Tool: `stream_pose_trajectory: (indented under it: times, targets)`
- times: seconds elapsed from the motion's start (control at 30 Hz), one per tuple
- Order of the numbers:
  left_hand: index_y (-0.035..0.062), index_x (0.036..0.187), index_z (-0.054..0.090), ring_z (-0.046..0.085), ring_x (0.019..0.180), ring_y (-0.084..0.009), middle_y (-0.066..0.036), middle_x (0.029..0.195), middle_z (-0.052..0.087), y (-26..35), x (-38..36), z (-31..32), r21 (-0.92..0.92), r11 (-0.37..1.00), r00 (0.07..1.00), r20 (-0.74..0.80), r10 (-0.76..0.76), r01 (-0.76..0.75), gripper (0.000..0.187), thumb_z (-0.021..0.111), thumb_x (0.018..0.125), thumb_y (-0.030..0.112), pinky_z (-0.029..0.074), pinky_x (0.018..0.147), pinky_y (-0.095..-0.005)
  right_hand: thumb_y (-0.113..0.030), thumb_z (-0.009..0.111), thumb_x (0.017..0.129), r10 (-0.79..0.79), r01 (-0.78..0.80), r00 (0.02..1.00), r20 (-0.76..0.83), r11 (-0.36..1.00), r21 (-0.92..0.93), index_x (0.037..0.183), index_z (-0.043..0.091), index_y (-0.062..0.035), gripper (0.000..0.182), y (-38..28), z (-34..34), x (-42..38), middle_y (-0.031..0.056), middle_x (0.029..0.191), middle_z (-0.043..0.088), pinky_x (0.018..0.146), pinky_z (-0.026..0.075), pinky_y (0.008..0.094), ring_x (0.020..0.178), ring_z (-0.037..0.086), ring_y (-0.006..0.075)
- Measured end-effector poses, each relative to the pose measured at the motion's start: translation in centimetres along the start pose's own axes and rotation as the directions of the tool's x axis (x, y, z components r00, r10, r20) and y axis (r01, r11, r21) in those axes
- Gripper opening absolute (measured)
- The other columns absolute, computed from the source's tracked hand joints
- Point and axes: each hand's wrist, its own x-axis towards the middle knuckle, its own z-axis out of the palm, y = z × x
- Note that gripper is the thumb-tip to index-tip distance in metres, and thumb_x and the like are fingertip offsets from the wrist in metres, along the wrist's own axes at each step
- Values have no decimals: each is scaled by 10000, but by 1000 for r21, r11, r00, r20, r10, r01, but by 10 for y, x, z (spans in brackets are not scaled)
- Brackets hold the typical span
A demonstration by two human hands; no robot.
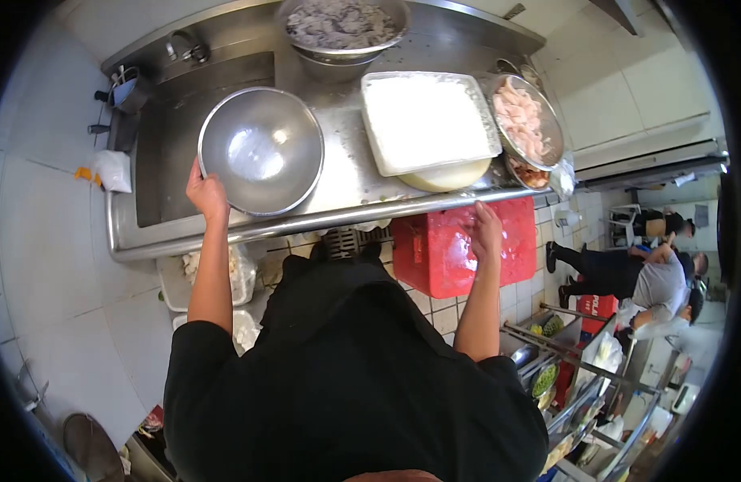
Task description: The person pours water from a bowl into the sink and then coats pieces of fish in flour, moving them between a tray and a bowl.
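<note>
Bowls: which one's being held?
The wide, shiny bowl, its rim in the left hand; no hand touches the grey-food bowl or the pink-food bowl.

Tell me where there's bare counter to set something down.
Mostly bare steel shows between the empty bowl, gripped by the left hand, and the white tub. Another patch lies behind the tub, right of the bowl of grey food. The right end is crowded: the tub stands close to the bowl of pink pieces.
</note>
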Motion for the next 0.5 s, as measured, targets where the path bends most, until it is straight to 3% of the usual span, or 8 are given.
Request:
stream_pose_trajectory:
  times: [0.13,0.2,0.27,0.33,0.43,0.47,0.5]
  targets:
    - [-45,1156,608,606,811,-124,-66,965,662,-31,-14,5,-48,995,996,-15,-88,87,507,404,705,-153,467,738,-226,-186,659,853,-336,350,937,99,887,-300,1150,582,43,383,-55,77,2,99,941,601,625,529,297,665,595,162]
    - [-46,1161,601,606,816,-124,-68,980,660,-41,-23,9,-62,991,992,-21,-123,121,500,404,714,-153,469,744,-231,-196,681,829,-437,472,879,193,729,-495,1146,586,46,410,-73,106,18,130,951,621,686,523,296,736,602,187]
    - [-41,1162,596,607,819,-129,-70,992,657,-48,-32,13,-92,983,986,-26,-164,161,494,407,719,-152,474,745,-239,-231,727,780,-527,603,775,349,449,-660,1144,592,35,471,-84,133,40,189,1050,615,828,502,338,904,604,253]
    - [-30,1160,592,609,821,-137,-72,1002,654,-53,-42,19,-144,968,977,-32,-211,205,489,415,720,-150,481,743,-250,-342,784,696,-504,662,719,478,289,-691,1218,550,19,676,-70,152,80,242,1191,549,969,427,396,1110,524,354]
    - [-40,1189,565,605,883,-136,-74,1048,648,-61,-58,21,-151,960,972,43,-232,236,438,453,774,-129,470,789,-248,-453,812,614,-427,673,662,616,-24,-739,1303,474,10,896,-52,185,106,251,1309,462,1030,371,428,1242,401,418]
    - [-38,1191,563,604,889,-136,-73,1045,648,-56,-63,24,-146,960,971,57,-232,238,415,474,792,-111,466,799,-246,-508,813,570,-327,689,680,656,-21,-725,1380,406,-65,1009,-36,190,128,250,1346,430,1044,358,430,1270,354,445]
    - [-37,1193,561,604,894,-135,-71,1041,649,-51,-72,27,-136,961,970,70,-231,239,393,494,810,-93,462,809,-245,-466,808,594,-295,619,738,607,-63,-783,1349,454,-95,913,-43,201,104,253,1341,434,1020,384,430,1248,387,438]
